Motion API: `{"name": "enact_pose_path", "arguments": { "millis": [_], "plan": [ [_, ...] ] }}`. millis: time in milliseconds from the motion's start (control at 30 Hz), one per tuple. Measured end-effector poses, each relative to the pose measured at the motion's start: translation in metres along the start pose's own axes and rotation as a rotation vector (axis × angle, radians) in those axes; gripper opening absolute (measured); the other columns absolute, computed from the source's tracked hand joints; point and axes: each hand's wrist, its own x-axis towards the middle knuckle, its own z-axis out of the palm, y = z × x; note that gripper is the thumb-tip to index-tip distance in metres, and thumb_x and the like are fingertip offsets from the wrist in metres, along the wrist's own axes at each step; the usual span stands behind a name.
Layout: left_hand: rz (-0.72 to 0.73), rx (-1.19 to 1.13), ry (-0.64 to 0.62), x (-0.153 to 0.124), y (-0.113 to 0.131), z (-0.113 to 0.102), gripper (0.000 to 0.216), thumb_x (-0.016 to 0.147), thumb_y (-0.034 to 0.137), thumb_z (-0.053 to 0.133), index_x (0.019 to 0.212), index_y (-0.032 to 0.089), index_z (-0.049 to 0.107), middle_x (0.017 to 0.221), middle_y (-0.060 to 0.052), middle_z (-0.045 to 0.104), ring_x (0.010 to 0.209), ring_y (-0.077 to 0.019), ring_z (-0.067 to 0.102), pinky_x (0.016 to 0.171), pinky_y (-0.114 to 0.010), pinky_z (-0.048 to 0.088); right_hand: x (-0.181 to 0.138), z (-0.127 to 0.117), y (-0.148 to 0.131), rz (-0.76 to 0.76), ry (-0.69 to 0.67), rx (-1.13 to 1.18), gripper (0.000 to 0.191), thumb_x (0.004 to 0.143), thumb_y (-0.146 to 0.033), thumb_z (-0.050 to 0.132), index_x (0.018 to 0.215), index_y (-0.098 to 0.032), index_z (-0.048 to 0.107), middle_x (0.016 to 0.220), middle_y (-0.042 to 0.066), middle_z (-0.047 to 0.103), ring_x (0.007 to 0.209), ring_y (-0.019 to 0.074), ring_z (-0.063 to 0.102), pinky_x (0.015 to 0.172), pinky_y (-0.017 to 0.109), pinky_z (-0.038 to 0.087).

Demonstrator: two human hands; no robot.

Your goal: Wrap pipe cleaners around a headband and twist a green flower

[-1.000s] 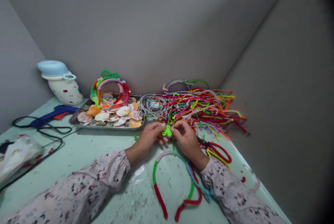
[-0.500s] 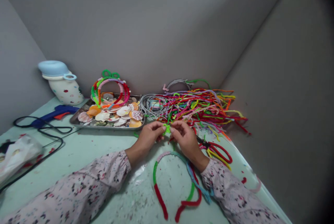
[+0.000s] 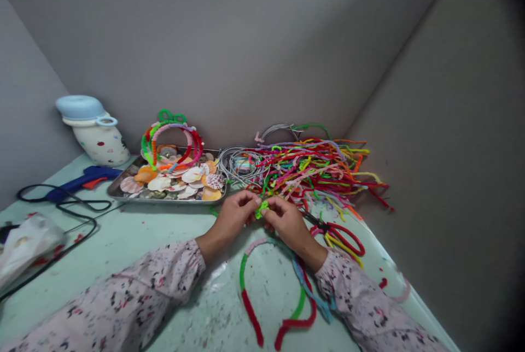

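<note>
My left hand (image 3: 233, 216) and my right hand (image 3: 287, 221) meet over the table, and both pinch a small bright green pipe cleaner piece (image 3: 261, 209) between their fingertips. Just below the hands lies a headband (image 3: 250, 308) wrapped in green, red, pink and blue pipe cleaners, open end toward me. A large heap of coloured pipe cleaners (image 3: 315, 169) lies right behind the hands.
A metal tray (image 3: 123, 192) of seashells with wrapped headbands (image 3: 172, 139) stands at the back left. Red-handled scissors (image 3: 342, 236) lie to the right. A blue glue gun (image 3: 80, 181) with black cable, a spotted jug (image 3: 96, 136) and a plastic bag (image 3: 22, 242) are at the left.
The green piece has been squeezed smaller between the fingertips, and both hands have shifted slightly left and closer together.
</note>
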Motion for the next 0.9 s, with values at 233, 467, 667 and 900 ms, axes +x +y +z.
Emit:
{"name": "enact_pose_path", "arguments": {
  "millis": [233,467,667,900],
  "plan": [
    [0.019,0.009,0.037,-0.001,-0.001,0.002,0.018,0.075,0.033,0.059,0.070,0.016,0.057,0.054,0.004,0.049,0.048,-0.0090,0.044,0.048,-0.022,0.035,-0.003,0.002,-0.009,0.043,0.022,0.006,0.008,0.078,-0.026,0.056,0.077,-0.018,0.058,0.051,-0.005,0.056,0.044,0.0101,0.050,0.044,0.020,0.040],
    [0.014,0.014,0.084,0.000,-0.005,0.002,0.017,0.073,0.031,0.059,0.064,0.017,0.054,0.050,0.004,0.048,0.047,-0.0096,0.043,0.048,-0.022,0.033,-0.003,0.004,-0.012,0.065,0.060,-0.005,0.008,0.077,-0.026,0.056,0.077,-0.018,0.059,0.050,-0.004,0.056,0.042,0.0108,0.050,0.042,0.020,0.039],
    [0.037,0.061,0.143,-0.005,0.001,0.005,0.017,0.072,0.022,0.054,0.057,0.018,0.048,0.050,0.005,0.045,0.049,-0.0096,0.041,0.050,-0.022,0.032,-0.005,0.007,-0.012,0.035,0.057,-0.002,0.009,0.078,-0.025,0.056,0.080,-0.018,0.060,0.052,-0.004,0.056,0.044,0.0111,0.051,0.044,0.021,0.040],
    [-0.014,-0.027,0.208,-0.011,0.001,0.011,0.016,0.071,0.021,0.053,0.057,0.018,0.046,0.053,0.005,0.044,0.050,-0.0091,0.041,0.050,-0.022,0.031,-0.004,0.006,-0.010,0.056,0.005,0.043,0.009,0.077,-0.026,0.056,0.079,-0.018,0.059,0.053,-0.004,0.057,0.045,0.0110,0.051,0.044,0.021,0.040]
  ]
}}
